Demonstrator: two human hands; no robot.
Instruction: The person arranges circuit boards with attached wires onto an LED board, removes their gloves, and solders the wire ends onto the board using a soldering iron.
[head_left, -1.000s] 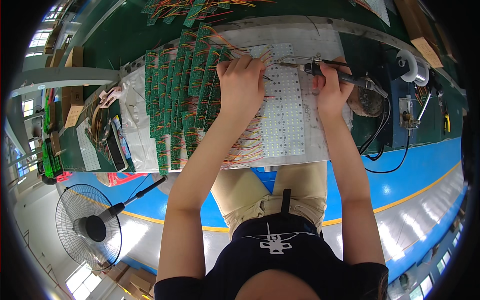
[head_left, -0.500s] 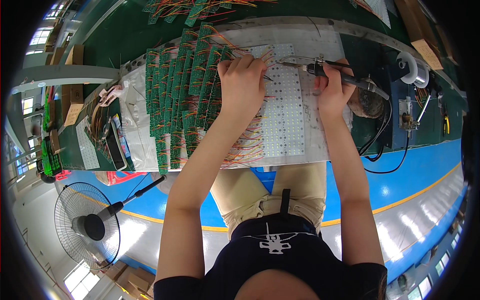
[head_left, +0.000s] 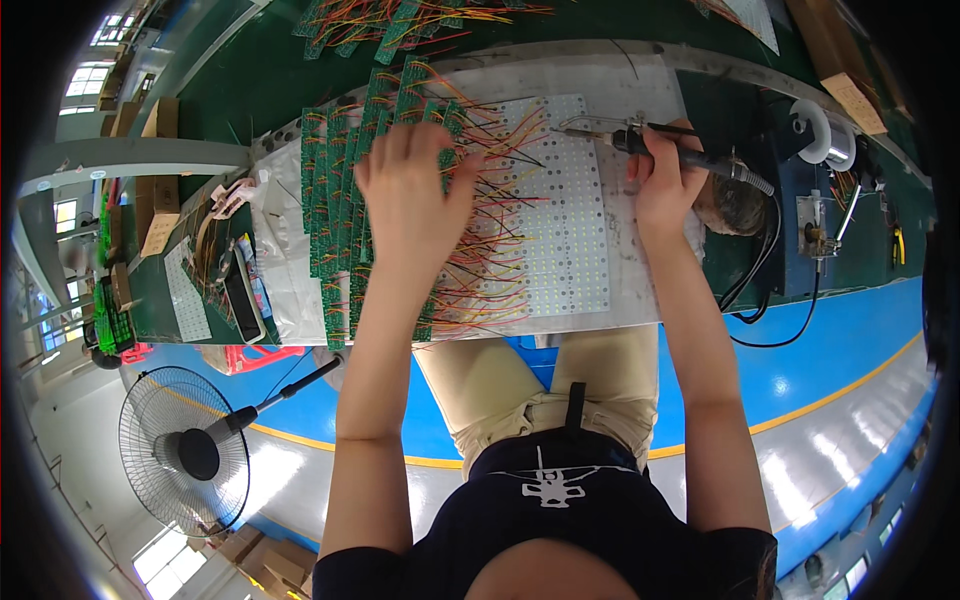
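Observation:
Over the overlapping row of narrow green circuit boards [head_left: 322, 225] lies my left hand [head_left: 412, 190], slightly blurred, fingers stretched and thumb apart. Nothing shows in its grasp, though the palm side is hidden. Red, yellow and black wires [head_left: 490, 272] run from the boards toward the right. Their ends reach across a white panel dotted with small LEDs [head_left: 568, 235]. To the right of that panel, my right hand [head_left: 668, 185] is closed round a soldering iron [head_left: 718, 162]. The iron's tip points left, above the panel's upper right part, with a thin metal tube beside it.
A solder wire spool [head_left: 825, 135] stands at the right, near a metal fixture [head_left: 815, 238] and yellow-handled pliers [head_left: 898, 243]. More wired boards [head_left: 400, 30] lie at the far side. A phone [head_left: 243, 295] rests at the left. A fan [head_left: 198, 453] stands left of me.
My left hand has moved left from the wires at the panel's edge onto the boards, and its fingers have spread from a pinch. The right hand and iron have hardly moved.

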